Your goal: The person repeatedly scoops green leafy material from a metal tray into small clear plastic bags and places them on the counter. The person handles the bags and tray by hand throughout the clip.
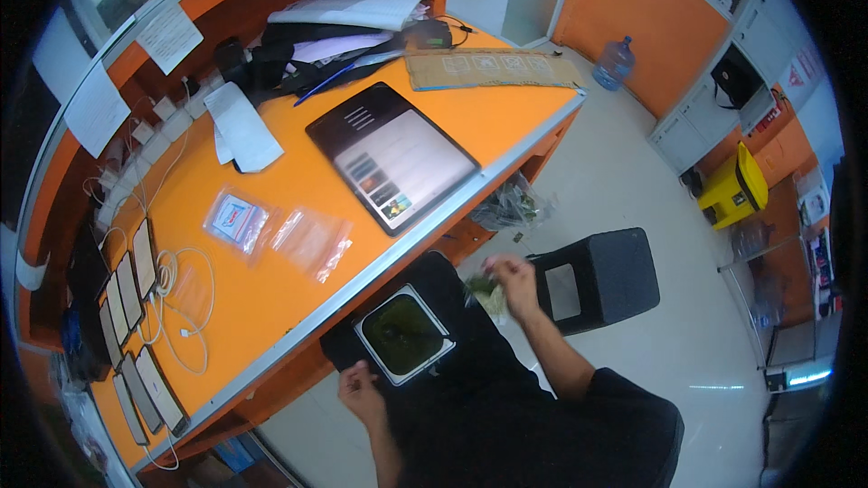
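A rounded square tray with a pale rim (405, 334) and dark greenish contents rests on my lap, over black clothing. Just beyond its lower left side is my left hand (359, 386), fingers curled, and whether it pinches something small is unclear. Raised to the right of the tray, my right hand (510, 282) has its fingertips closed on a clear plastic bag (489, 295) with green material inside. On the orange table ahead lie a lit tablet (407, 156), an empty-looking zip bag (312, 240) and a small bag with a printed packet (239, 220).
Several phones (146, 257) and white cables (166, 278) lie at the table's left. Papers and black cloth (298, 68) are heaped at the back beside a cardboard piece (495, 70). A black stool (620, 278), a water bottle (614, 64) and a yellow bin (736, 186) stand on the floor.
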